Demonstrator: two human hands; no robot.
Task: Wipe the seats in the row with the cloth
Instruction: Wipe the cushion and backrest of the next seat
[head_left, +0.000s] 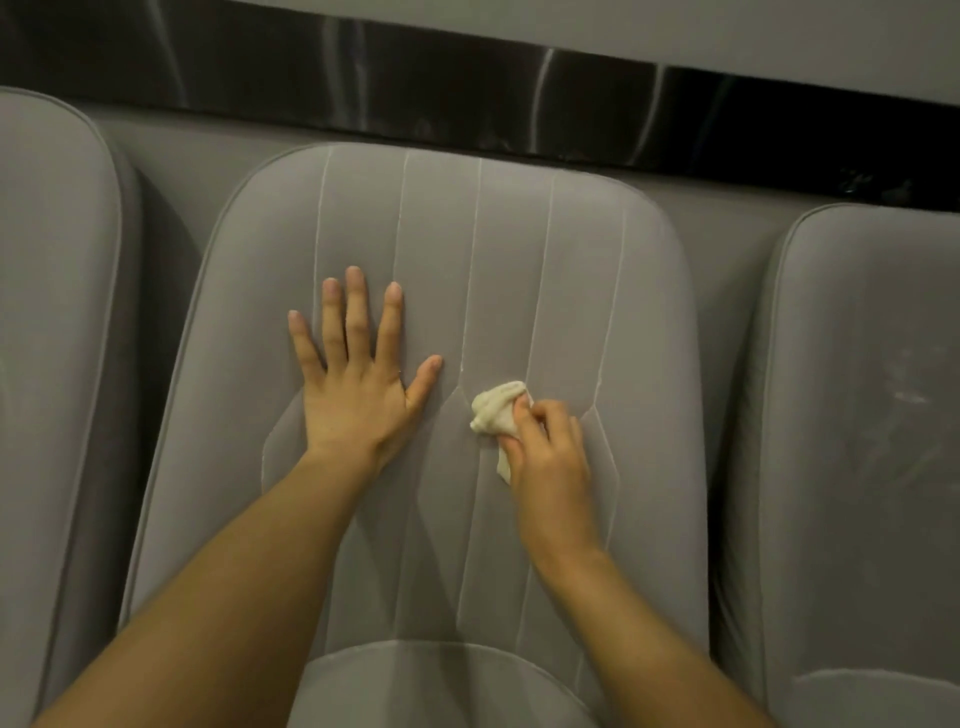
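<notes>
While my left hand (353, 384) lies flat with fingers spread on the grey seat (519, 249), my right hand (545, 462) just beside it clutches the crumpled cloth (493, 410) against the same seat.

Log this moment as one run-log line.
stage: wiping middle seat | right hand: holds cloth against it | left hand: flat on it

The left hand (358, 384) lies flat with spread fingers on the backrest of the middle grey seat (597, 291). Just beside it, the right hand (545, 457) grips a crumpled cream cloth (493, 410) against the same backrest. Another grey seat (52, 312) stands at each side.
</notes>
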